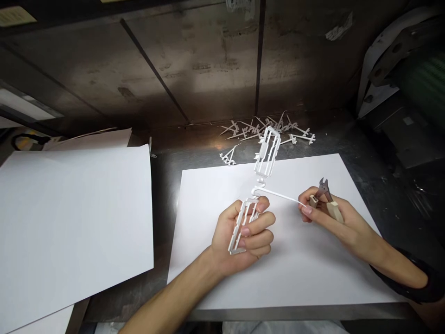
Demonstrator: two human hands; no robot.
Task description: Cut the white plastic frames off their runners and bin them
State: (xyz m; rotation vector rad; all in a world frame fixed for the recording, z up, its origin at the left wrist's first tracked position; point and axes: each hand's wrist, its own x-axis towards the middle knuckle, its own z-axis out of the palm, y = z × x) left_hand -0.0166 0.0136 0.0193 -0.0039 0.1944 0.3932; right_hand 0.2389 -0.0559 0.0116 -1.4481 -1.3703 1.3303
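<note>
Fingers curl around a white plastic frame, lower centre.
Right of it, the other hand pinches the attached thin rod and holds open cutters above white paper.

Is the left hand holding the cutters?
No, the right hand holds the cutters, while the left hand grips a white plastic frame.

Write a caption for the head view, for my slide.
Left hand holding joined white frames, right hand holding cutters and thin stem.
</note>
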